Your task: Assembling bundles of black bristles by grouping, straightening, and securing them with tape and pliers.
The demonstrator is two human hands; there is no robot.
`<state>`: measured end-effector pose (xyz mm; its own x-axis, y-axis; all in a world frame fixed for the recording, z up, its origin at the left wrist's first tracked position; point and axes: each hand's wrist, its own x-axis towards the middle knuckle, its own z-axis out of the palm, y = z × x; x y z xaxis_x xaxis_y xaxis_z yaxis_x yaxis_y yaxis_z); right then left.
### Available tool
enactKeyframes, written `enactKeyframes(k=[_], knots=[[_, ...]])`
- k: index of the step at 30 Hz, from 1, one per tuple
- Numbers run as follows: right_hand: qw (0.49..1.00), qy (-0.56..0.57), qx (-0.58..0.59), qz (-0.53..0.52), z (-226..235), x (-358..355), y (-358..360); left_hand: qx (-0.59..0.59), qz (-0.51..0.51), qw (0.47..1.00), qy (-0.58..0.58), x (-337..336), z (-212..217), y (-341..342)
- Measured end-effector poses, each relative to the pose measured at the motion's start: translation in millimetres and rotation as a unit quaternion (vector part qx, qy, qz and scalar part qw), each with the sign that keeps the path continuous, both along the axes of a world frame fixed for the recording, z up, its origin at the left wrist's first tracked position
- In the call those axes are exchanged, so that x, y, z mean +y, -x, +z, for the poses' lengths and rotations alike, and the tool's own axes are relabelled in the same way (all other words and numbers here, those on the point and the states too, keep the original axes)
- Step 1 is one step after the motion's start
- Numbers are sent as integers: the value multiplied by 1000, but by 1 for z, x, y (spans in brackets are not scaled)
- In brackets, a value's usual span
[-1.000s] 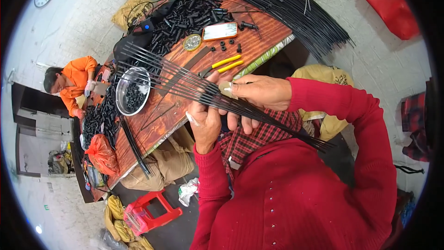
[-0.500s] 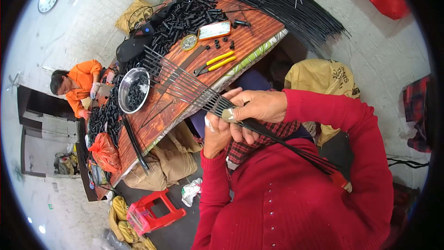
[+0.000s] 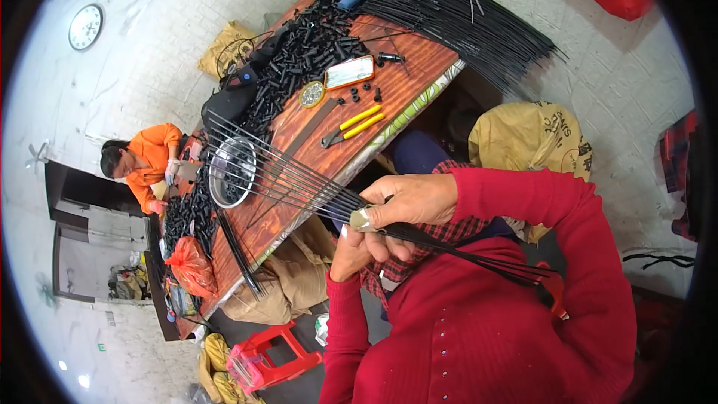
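Both my hands grip one bundle of thin black rods (image 3: 479,256) in front of my body. The rods' far ends fan out to the upper left, over the table and across the metal bowl (image 3: 212,182); the other ends gather to the lower right. My right hand (image 3: 416,199) closes on the bundle from above, its thumb pressed along it and wrapped in tan tape. From below, my left hand (image 3: 350,256) is curled round the same bundle, a white wrap on one finger. Yellow-handled pliers (image 3: 360,123) lie on the table beyond the rods.
On the wooden table (image 3: 419,51) are a heap of short black tubular parts (image 3: 318,49), a white-faced orange-rimmed case (image 3: 349,72), a round dish (image 3: 311,94) and a stack of black rods (image 3: 456,22). A person in orange (image 3: 153,153) works at the far left. A red stool (image 3: 273,359) stands below.
The fanned rod ends have swung down and left relative to the table, now crossing the bowl. Both hands keep their hold on the bundle. The whole view has shifted slightly.
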<state>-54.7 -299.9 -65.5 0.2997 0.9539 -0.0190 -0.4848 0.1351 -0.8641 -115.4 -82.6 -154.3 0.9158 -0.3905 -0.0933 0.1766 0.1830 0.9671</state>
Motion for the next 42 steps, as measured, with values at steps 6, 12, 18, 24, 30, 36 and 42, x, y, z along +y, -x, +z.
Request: enactKeyframes(k=[6,12,18,24,30,36,42], knots=[[996,-3,-83,13,42,18,-11,-56,26,998,-28,16,55,-15],[977,24,-205,-56,40,58,-44,-501,74,795,-335,80,93,-187],[978,100,-124,-137,-37,116,-89,-425,57,754,-498,148,-19,-263],[984,140,-52,-98,-73,91,-87,-379,120,808,-436,119,-35,-236],[990,103,-52,-80,-56,78,-94,-357,125,843,-383,139,-20,-255],[952,124,-262,-101,-91,86,-129,-305,60,855,-415,136,0,-247],[951,87,-285,-88,-121,103,-130,-279,45,908,-310,152,-19,-255]])
